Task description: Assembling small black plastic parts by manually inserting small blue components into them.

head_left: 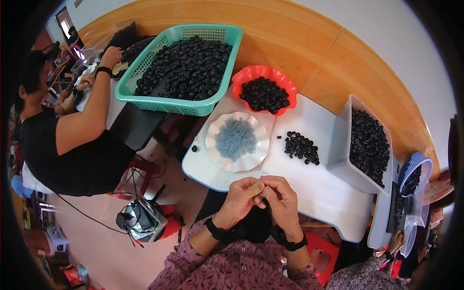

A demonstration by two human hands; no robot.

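Just off the near edge of the white table (326, 195), my left hand (240, 199) and my right hand (282, 199) meet, thumbs and fingertips pinched together. Whatever they hold is tiny and mostly covered by the fingers; I cannot make it out. Beyond my left hand stands a white scalloped dish (216, 153) with a heap of small pale-blue pieces (236, 139). Loose small black ring-shaped parts (302, 147) are spread on the tabletop past my right hand. A red wavy-rimmed bowl (240, 76) at the back is filled with black parts (265, 94).
A green plastic basket (174, 103) heaped with black rings sits at the back left. To the right stand a grey bin (341, 155) of black parts and a blue basket (427, 167). A co-worker (72, 145) works at left; another person's sleeve (365, 275) shows at lower right.
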